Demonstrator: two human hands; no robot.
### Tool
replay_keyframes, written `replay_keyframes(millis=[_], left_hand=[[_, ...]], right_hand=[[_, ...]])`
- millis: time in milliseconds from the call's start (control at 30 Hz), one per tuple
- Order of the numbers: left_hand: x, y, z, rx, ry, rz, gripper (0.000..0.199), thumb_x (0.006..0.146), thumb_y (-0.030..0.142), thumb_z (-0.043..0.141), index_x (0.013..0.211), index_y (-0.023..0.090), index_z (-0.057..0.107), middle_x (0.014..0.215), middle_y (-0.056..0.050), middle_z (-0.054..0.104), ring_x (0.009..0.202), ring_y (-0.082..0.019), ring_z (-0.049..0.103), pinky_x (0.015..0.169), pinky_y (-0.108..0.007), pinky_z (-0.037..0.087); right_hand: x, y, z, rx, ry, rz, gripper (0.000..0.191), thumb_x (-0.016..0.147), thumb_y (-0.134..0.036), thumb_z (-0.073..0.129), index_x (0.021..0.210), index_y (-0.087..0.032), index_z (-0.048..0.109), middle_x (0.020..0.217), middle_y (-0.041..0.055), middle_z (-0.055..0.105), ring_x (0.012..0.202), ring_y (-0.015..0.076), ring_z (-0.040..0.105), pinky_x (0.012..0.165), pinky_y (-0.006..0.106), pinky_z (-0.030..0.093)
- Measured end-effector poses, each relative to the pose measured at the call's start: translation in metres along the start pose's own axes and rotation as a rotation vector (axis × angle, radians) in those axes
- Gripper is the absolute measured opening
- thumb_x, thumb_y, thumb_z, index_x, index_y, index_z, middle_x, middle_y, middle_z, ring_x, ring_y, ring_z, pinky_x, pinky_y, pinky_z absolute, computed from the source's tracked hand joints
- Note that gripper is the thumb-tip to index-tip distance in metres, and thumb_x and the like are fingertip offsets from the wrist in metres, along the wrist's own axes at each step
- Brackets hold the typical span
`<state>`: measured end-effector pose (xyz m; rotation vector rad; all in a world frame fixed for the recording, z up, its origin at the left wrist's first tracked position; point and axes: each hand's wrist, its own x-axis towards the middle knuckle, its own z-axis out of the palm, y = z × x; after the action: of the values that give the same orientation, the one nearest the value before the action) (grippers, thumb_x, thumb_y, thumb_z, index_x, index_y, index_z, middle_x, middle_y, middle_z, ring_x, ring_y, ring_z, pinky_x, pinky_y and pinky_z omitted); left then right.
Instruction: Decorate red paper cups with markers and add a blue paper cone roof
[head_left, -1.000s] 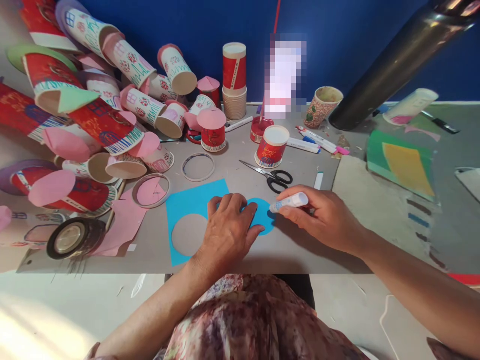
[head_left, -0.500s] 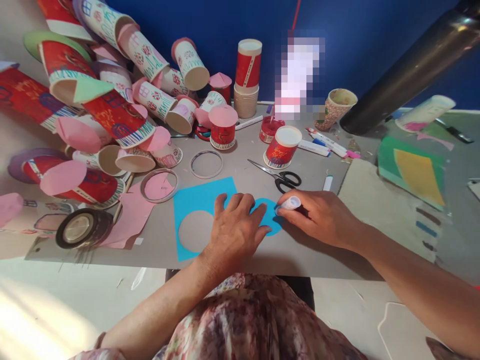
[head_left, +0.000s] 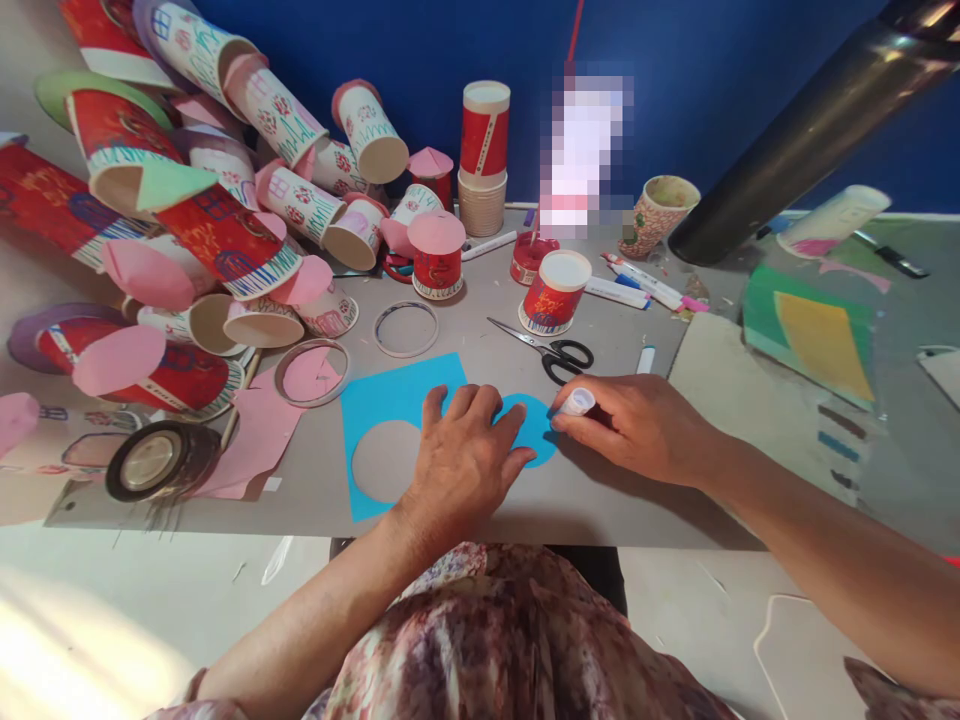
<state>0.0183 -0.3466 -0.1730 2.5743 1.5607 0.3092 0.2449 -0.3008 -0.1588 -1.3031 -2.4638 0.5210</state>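
My left hand [head_left: 465, 455] lies with fingers spread, its thumb and index finger pressing on a blue paper circle [head_left: 536, 432]. Beneath its other fingers is part of a blue sheet [head_left: 405, 395] with a round hole cut in it. My right hand [head_left: 637, 425] grips a white marker [head_left: 578, 402], its lower end at the right edge of the circle. The marker's tip is hidden by the fingers. Scissors with black handles [head_left: 553, 352] lie just behind the circle, blades toward the back left. A red and white paper cup [head_left: 556, 297] stands upside down behind them.
Decorated paper cups [head_left: 232, 235] are piled at the left. Tape rings [head_left: 406, 330], a black tape roll [head_left: 154, 462] and pink paper scraps [head_left: 259, 425] lie nearby. Several markers [head_left: 615, 291], a patterned cup [head_left: 660, 215] and a black bottle [head_left: 795, 130] are at the back right.
The whole view has shifted slightly, so the table's things appear a little further left. Both hands keep nearly the same place, and the marker stays in my right hand.
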Motion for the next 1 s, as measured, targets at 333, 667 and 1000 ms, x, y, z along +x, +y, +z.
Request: replay_keyframes(millis=[333,667,1000], left_hand=[[0.000,-0.002,0.003,-0.003,0.024,0.008,0.041,0.097,0.044,0.068,0.131,0.022,0.070,0.114,-0.012,0.066,0.108,-0.033,0.057,0.100,-0.057,0.042],[0.000,-0.001,0.001,-0.021,0.024,0.004,0.037,0.096,0.040,0.070,0.128,0.021,0.070,0.116,-0.012,0.066,0.108,-0.032,0.058,0.102,-0.056,0.041],[0.000,-0.001,0.002,-0.034,0.008,-0.014,0.043,0.097,0.044,0.067,0.135,0.022,0.068,0.116,-0.011,0.065,0.109,-0.032,0.056,0.104,-0.056,0.039]], right_hand=[[0.010,-0.012,0.001,0.121,0.058,-0.070,0.016,0.098,-0.036,0.064,0.092,-0.023,0.070,0.070,-0.0033,0.070,0.052,0.0121,0.052,0.057,0.026,0.037],[0.006,-0.013,-0.031,0.114,0.333,0.173,0.016,0.091,-0.036,0.065,0.090,-0.022,0.072,0.055,-0.0043,0.060,0.047,0.0141,0.053,0.055,0.029,0.040],[0.011,-0.011,0.007,0.130,-0.037,-0.060,0.018,0.098,-0.038,0.062,0.098,-0.022,0.071,0.078,0.0009,0.074,0.063,0.0157,0.061,0.061,0.027,0.040]])
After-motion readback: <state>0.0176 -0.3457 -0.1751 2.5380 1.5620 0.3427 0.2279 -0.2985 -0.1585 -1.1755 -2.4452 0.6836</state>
